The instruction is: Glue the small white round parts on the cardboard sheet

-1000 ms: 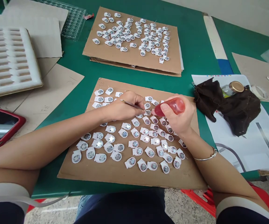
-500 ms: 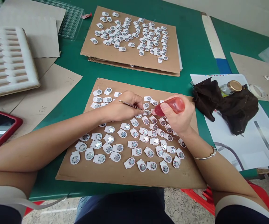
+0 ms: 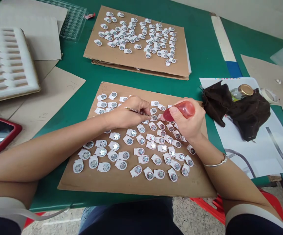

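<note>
My left hand (image 3: 134,111) is closed around a thin metal tool like tweezers (image 3: 137,111); its tip meets a small round silver-faced piece with a white tab (image 3: 153,117). In my right hand (image 3: 191,120) I grip a red squeeze bottle (image 3: 184,109), tilted so its narrow end points left at the same piece. Whether the nozzle touches it I cannot tell. Many similar pieces lie in loose rows on the cardboard sheet (image 3: 102,182) under both hands, some with reddish rings around the silver. My left hand and forearm hide part of the rows.
Behind lies a stacked cardboard sheet (image 3: 122,60) with more such pieces. A white foam tray (image 3: 11,62) and a red-cased phone (image 3: 1,133) are at left. Dark cloth (image 3: 249,114), a gold-lidded jar (image 3: 244,90) and a tape roll (image 3: 270,95) rest on the right.
The whole view has shifted very slightly. Both hands keep their hold and place over the same piece.
</note>
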### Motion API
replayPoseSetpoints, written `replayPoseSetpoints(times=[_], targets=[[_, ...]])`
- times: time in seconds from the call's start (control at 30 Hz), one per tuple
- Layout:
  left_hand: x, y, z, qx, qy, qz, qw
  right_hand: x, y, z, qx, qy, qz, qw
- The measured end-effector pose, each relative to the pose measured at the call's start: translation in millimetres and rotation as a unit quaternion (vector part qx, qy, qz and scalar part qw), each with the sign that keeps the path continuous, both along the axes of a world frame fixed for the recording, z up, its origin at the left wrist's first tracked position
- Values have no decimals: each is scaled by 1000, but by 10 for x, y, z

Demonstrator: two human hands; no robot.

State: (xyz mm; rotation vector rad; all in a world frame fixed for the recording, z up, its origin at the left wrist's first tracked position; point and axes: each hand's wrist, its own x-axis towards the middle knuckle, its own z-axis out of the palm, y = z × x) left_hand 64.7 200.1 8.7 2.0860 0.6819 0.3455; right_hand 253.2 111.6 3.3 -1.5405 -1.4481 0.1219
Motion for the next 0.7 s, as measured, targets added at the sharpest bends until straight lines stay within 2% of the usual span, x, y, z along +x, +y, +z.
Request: replayPoseSetpoints(times=[0.7], targets=[[-15, 11, -36, 17, -5, -15, 1000, 31, 15, -29, 2, 4, -7, 1000]])
